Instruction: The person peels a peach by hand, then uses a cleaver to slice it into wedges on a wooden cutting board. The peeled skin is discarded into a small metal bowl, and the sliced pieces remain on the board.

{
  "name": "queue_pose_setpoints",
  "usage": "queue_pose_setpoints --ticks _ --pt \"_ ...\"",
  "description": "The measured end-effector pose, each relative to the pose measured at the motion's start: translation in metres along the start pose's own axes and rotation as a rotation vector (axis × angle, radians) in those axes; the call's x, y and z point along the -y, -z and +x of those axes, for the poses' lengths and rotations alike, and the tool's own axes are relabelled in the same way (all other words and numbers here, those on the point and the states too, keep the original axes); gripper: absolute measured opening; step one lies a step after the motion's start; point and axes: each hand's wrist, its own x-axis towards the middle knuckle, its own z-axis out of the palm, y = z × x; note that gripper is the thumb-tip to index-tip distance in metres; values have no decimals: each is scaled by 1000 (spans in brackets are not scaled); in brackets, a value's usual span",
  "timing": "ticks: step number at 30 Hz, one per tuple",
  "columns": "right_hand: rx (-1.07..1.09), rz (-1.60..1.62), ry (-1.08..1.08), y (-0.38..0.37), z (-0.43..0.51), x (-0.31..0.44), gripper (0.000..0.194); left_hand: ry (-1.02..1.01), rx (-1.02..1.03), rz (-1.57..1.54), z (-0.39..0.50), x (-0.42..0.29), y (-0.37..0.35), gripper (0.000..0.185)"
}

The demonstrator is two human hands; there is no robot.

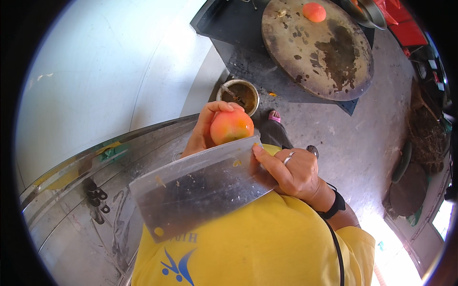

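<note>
A wet, orange-red tomato (232, 126) is in my left hand (205, 121), whose fingers curl over its top and far side. My right hand (294, 171), with rings on one finger, grips a wide metal cleaver (204, 189); its handle is hidden in the fist. The blade's upper edge lies close below the tomato's near side; whether they touch I cannot tell. Small bits of pulp stick to the blade. Another reddish tomato (314, 12) rests on the far part of a round, stained chopping board (297, 46).
Beyond my hands a bucket (256, 107) with murky contents stands on the floor, beside the dark stand (243, 57) under the board. Metal bowls (374, 16) are at the top right. A metal counter (75, 214) runs along the left. A dark green gourd-like vegetable (402, 161) lies at the right.
</note>
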Motion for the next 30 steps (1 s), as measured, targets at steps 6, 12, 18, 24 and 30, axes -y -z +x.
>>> queue_pose_setpoints --ticks 6,12,18,24,30 --pt "3 -11 -7 2 1 -1 40 -24 35 -18 3 2 1 74" --pt "19 -54 12 4 2 0 35 -4 -11 103 -1 4 1 65" --pt "44 -51 -4 1 1 1 33 76 -147 156 -8 1 -10 58" --pt "44 -9 -47 -4 -3 -5 42 103 -265 118 -15 -2 -18 56" --pt "94 46 -87 -3 -5 -13 44 -9 -271 112 -20 4 -5 55"
